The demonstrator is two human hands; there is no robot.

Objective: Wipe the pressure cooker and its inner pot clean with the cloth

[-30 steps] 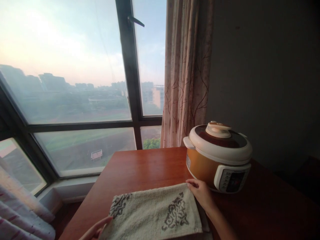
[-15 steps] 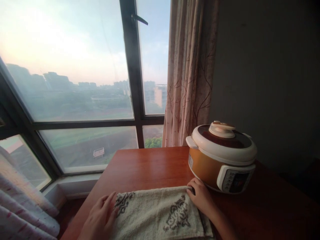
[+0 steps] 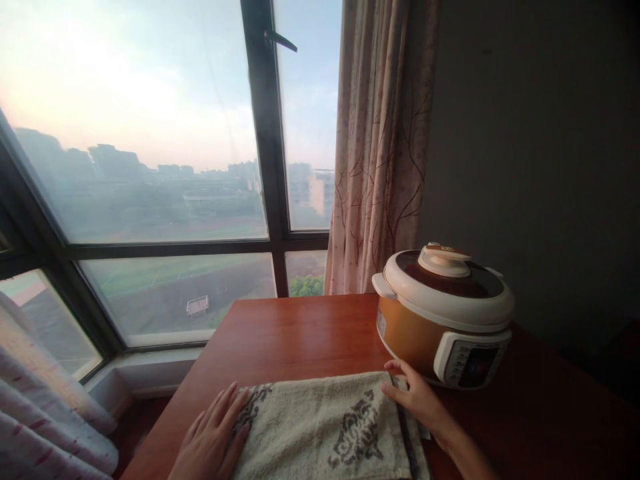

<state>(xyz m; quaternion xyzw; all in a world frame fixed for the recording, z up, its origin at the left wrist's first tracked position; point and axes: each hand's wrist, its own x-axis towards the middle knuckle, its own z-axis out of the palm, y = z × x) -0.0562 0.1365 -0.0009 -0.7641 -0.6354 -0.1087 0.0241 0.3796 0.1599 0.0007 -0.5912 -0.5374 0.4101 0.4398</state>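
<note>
A folded cream towel (image 3: pixel 300 427) with dark brown patterns lies flat on the reddish wooden table (image 3: pixel 300 333). My left hand (image 3: pixel 215 430) rests on the towel's left edge, its fingers stretched out and its fingertips over the brown pattern. At the far right corner of the towel is my right hand (image 3: pixel 413 397), thumb on the cloth and fingers apart from it, reaching just past the edge. The towel's near edge runs out of view at the bottom.
A white and brown electric cooker (image 3: pixel 443 320) with its lid on stands just beyond my right hand. Past the table are a window (image 3: pixel 165 200) and a patterned curtain (image 3: pixel 380 147). Another curtain (image 3: pixel 45 400) hangs at lower left.
My left hand has moved right, further onto the towel. My right hand has shifted slightly right and its fingers have spread from the corner they were pinching.
</note>
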